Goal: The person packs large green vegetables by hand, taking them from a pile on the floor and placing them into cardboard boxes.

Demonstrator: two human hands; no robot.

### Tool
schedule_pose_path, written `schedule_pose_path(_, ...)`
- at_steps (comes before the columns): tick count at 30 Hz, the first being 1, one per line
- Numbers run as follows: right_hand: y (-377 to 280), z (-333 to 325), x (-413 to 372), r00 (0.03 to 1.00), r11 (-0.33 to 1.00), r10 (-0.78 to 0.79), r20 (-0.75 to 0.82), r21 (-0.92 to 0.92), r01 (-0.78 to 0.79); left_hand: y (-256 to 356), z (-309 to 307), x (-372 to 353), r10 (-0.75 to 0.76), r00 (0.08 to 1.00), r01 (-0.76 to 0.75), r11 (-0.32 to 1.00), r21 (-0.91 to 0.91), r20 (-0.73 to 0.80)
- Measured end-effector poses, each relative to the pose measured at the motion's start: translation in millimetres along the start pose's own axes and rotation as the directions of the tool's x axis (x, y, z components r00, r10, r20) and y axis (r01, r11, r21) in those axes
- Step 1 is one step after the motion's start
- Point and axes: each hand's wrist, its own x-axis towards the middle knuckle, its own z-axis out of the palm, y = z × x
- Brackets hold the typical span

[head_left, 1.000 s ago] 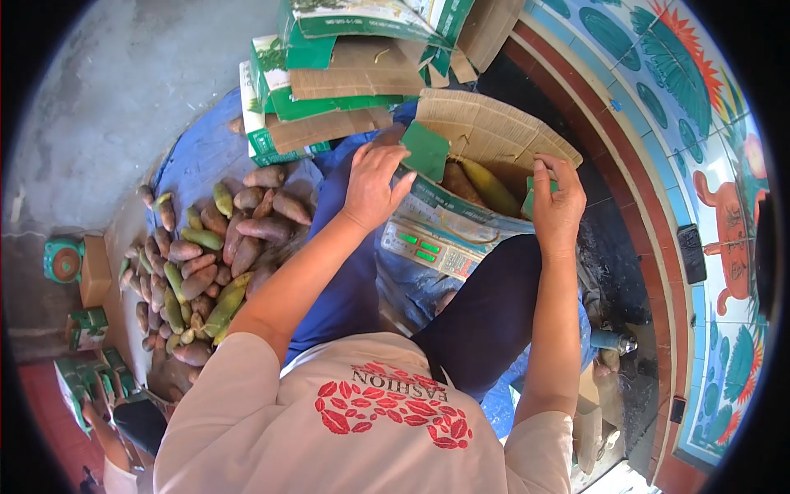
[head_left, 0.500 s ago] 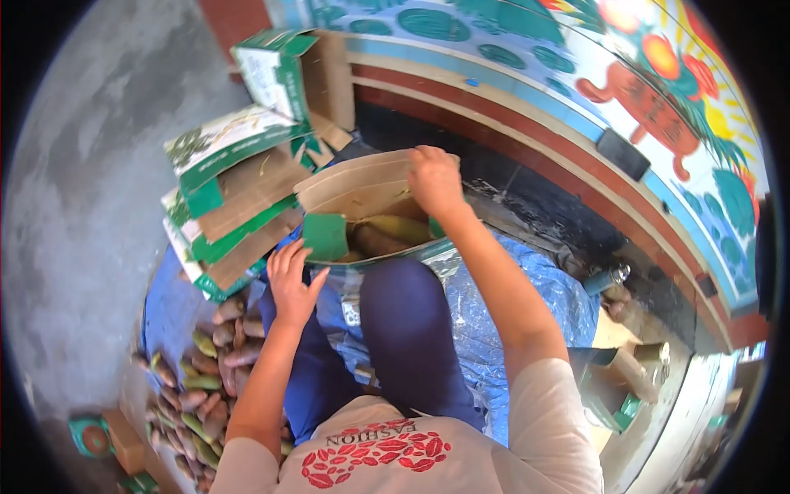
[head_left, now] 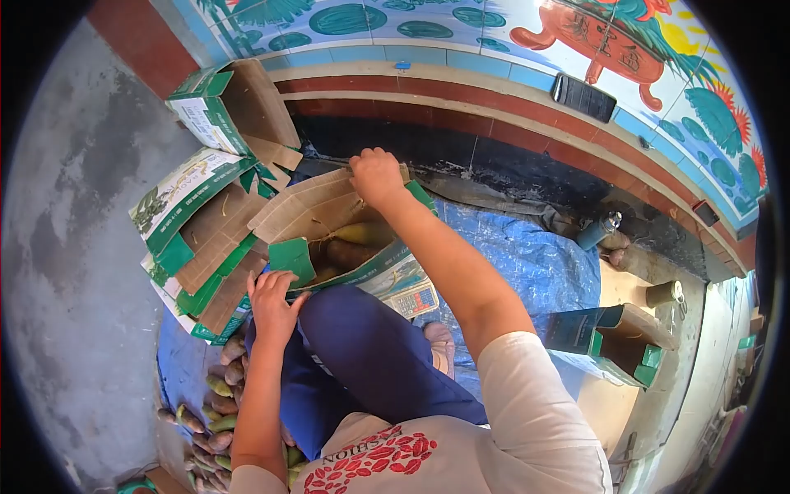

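1. Your right hand is closed over the top edge of the far flap of the open carton. The fingers are wrapped over the edge, and the arm reaches across the carton's mouth.
2. Your left hand lies open with the fingers spread. It presses against the carton's near corner, just under the small green flap.
3. The carton stands between your two hands, in front of your knee. It rests on a digital scale, which sits on the blue tarp.
4. The carton is corrugated cardboard, brown and ribbed inside and printed green and white outside. Long, smooth tubers, brownish and yellow-green, lie within it.
5. Empty cartons of the same print are stacked to your left. A loose pile of tubers lies on the floor by your left elbow.
6. Compared with half a second ago, both hands keep their places, the right on the far flap and the left at the near corner. A second ago the right hand was pinching a green tab on the carton's right side instead.
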Motion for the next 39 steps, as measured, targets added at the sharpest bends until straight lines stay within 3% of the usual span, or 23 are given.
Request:
schedule_pose_path(7, 0.3, -9.1, -8.7, 0.994, 0.998, -0.058, 0.096, -0.031, 0.061, 3.2, -0.7, 6.0, 0.006, 0.998, -0.008, 1.0, 0.029, 0.069)
schedule_pose_path(16, -0.4, -8.0, -14.5, 0.985, 0.999, -0.043, 0.169, -0.022, 0.048, 2.2, 4.9, 5.6, 0.005, 0.999, -0.007, 0.999, 0.047, 0.041)
schedule_pose_path(19, 0.7, 0.3, -18.4, 0.997, 0.997, -0.07, 0.022, -0.022, 0.071, 1.2, 7.1, 4.5, 0.002, 0.999, -0.004, 0.998, 0.062, 0.035)
schedule_pose_path(39, -3.4, -8.4, -22.0, 0.991, 0.994, -0.08, 0.108, -0.07, 0.088, 2.0, 10.8, 2.7, -0.025, 1.0, 0.024, 0.998, 0.054, 0.014)
